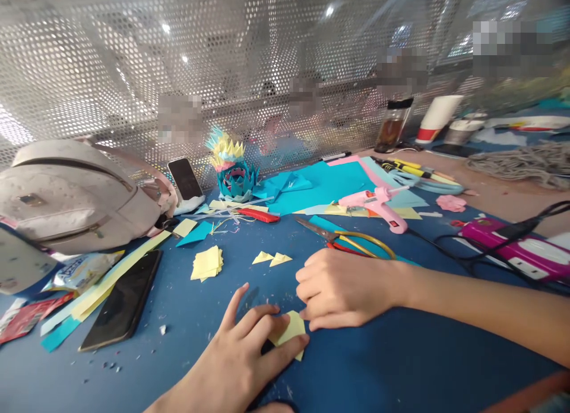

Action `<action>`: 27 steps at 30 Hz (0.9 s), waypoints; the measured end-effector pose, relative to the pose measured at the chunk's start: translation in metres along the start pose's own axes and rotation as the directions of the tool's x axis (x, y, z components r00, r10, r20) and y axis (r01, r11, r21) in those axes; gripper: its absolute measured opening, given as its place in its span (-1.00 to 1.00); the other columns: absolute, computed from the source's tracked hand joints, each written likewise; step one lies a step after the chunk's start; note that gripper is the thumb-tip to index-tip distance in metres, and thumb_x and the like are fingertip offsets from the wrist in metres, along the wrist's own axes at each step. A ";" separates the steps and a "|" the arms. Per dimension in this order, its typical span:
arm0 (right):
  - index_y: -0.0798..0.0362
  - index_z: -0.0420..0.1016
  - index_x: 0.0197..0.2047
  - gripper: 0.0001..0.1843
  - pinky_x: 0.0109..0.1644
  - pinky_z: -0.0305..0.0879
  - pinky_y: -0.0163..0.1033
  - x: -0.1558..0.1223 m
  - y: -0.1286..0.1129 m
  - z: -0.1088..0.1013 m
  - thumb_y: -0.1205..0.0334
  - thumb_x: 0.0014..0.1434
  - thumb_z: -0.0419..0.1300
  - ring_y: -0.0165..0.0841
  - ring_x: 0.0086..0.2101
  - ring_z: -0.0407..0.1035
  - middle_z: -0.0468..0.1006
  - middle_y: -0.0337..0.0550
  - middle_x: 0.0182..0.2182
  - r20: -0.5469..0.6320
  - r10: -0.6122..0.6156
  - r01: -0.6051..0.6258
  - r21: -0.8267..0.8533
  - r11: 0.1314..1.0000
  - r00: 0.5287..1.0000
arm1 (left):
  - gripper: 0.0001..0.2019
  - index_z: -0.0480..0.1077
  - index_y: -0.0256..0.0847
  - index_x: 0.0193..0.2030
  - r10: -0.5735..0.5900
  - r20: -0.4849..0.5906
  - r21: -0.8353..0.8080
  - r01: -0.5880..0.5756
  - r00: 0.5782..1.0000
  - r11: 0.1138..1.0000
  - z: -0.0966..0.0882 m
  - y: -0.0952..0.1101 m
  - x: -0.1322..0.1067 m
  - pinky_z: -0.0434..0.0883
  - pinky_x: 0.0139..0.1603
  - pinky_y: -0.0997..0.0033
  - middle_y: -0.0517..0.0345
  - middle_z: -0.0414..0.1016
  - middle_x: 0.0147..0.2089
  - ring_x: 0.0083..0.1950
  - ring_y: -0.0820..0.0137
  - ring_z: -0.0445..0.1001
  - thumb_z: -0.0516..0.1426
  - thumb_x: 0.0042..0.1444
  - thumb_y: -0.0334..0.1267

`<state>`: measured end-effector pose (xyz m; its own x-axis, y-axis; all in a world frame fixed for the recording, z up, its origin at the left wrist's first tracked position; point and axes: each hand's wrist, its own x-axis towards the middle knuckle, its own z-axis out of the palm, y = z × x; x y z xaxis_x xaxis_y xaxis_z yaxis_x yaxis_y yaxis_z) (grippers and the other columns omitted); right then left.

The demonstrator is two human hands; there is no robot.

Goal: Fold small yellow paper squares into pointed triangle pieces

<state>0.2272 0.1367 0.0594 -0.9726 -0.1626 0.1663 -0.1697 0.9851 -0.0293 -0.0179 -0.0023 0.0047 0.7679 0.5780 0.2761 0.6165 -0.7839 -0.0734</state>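
Observation:
A small yellow paper piece [291,330] lies on the blue table under my left hand [243,348]. The thumb and bent fingers of that hand hold it down, while one finger sticks out to the left. My right hand [342,288] is closed, its fingertips at the paper's right edge; what they pinch is partly hidden. Beyond my hands are two small folded yellow triangles [280,259] and a stack of yellow paper squares [207,263]. Scissors with yellow handles [360,241] rest just behind my right hand.
A pink glue gun [376,205] lies on blue paper sheets [329,184], its cord running to a purple power strip [512,247]. Left are a phone [127,300], paper strips and a backpack [71,193]. A red cutter [258,215] and folded-paper model [238,178] sit before the perforated panel.

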 end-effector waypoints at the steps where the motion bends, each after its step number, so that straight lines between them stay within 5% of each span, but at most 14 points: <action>1: 0.04 0.54 -0.36 -0.67 -0.37 -0.02 -0.14 0.001 -0.001 0.002 0.14 0.44 0.14 -0.34 -0.39 0.26 0.51 -0.23 -0.42 -0.021 -0.031 0.030 -0.046 0.998 0.999 | -0.30 0.17 -0.05 0.49 0.004 0.011 0.004 -0.004 1.000 1.000 0.000 0.000 0.000 -0.36 0.51 -0.36 0.00 0.47 0.13 0.30 0.11 0.34 -0.04 0.37 0.30; 5: 0.06 0.46 -0.37 -0.68 -0.41 -0.06 -0.13 0.002 -0.004 0.012 0.30 0.45 0.06 -0.36 -0.39 0.25 0.51 -0.23 -0.38 -0.114 -0.138 0.115 -0.194 0.974 0.984 | -0.31 0.18 -0.03 0.48 0.009 -0.010 0.012 -0.009 1.000 1.000 0.001 -0.002 -0.001 -0.30 0.51 -0.36 0.02 0.48 0.11 0.29 0.11 0.37 -0.02 0.37 0.30; 12: 0.04 0.40 -0.40 -0.65 -0.43 -0.06 -0.15 0.005 -0.007 0.017 0.37 0.44 0.02 -0.36 -0.40 0.23 0.45 -0.24 -0.42 -0.132 -0.173 0.131 -0.277 0.952 0.976 | -0.39 0.27 -0.05 0.43 -0.006 -0.081 -0.040 0.003 0.997 0.999 0.003 -0.002 0.000 -0.52 0.52 -0.16 0.09 0.50 0.11 0.32 0.23 0.34 -0.12 0.45 0.24; 17: 0.02 0.47 -0.16 -0.85 -0.31 0.08 -0.17 0.011 -0.008 0.015 0.35 0.45 0.09 -0.33 -0.27 0.28 0.51 -0.20 -0.21 -0.042 -0.064 0.055 -0.190 0.980 0.997 | -0.42 0.29 -0.09 0.41 -0.010 -0.081 -0.067 0.004 0.997 0.998 0.002 -0.001 0.001 -0.50 0.53 -0.16 0.08 0.50 0.14 0.30 0.22 0.36 -0.16 0.48 0.18; 21: 0.07 0.47 -0.16 -0.92 -0.25 0.13 -0.17 0.012 -0.009 0.014 0.28 0.41 0.18 -0.32 -0.25 0.28 0.50 -0.17 -0.18 0.009 0.014 -0.012 -0.113 0.993 1.000 | -0.41 0.24 -0.14 0.44 0.005 -0.035 -0.061 -0.008 0.999 0.998 0.001 -0.002 0.001 -0.55 0.51 -0.21 0.04 0.49 0.18 0.33 0.19 0.33 -0.20 0.50 0.13; 27: 0.06 0.51 -0.14 -0.86 -0.16 0.15 -0.22 0.009 -0.008 0.013 0.17 0.40 0.23 -0.33 -0.22 0.30 0.52 -0.17 -0.17 -0.106 0.097 -0.089 0.077 0.993 0.990 | -0.42 0.30 -0.12 0.39 -0.013 -0.102 -0.067 0.006 0.995 0.998 0.006 -0.002 -0.001 -0.48 0.53 -0.19 0.06 0.50 0.14 0.29 0.22 0.37 -0.16 0.48 0.17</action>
<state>0.2173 0.1270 0.0486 -0.9619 -0.0598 0.2667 -0.0945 0.9883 -0.1194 -0.0185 0.0002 -0.0016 0.7380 0.5620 0.3736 0.6080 -0.7939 -0.0070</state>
